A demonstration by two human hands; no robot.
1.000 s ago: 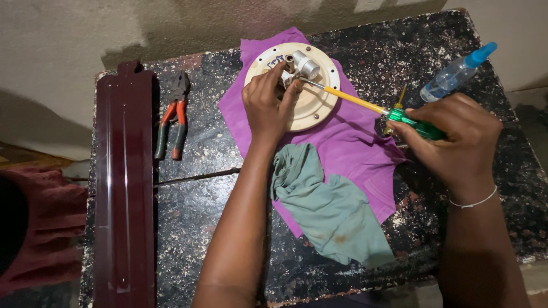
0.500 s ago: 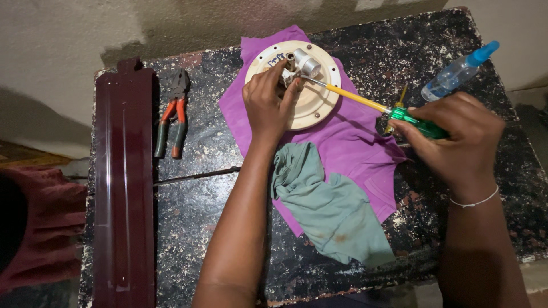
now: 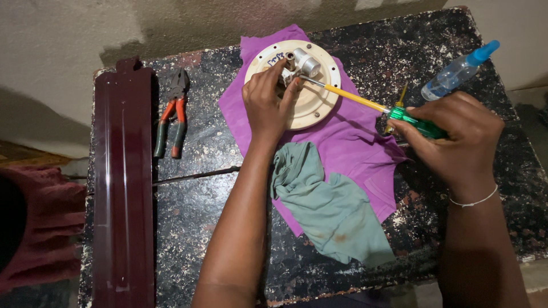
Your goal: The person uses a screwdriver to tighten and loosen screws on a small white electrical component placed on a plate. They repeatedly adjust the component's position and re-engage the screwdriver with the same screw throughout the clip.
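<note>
A round cream plate (image 3: 311, 108) with a small metal fitting (image 3: 305, 63) on top lies on a purple cloth (image 3: 348, 137). My left hand (image 3: 268, 102) rests on the plate, fingers gripping the metal fitting. My right hand (image 3: 456, 140) grips the green handle of a screwdriver (image 3: 365, 102); its yellow shaft points left and its tip meets the fitting. A crumpled green cloth (image 3: 325, 202) lies just below the plate, between my forearms.
Red-handled pliers (image 3: 171, 114) lie at the left of the dark speckled table (image 3: 194, 217). A long maroon metal channel (image 3: 123, 182) runs along the left edge. A clear spray bottle with a blue cap (image 3: 456, 71) lies at the upper right.
Both hands stay in place on the fitting and the screwdriver; only slight shifts of the fingers and the view.
</note>
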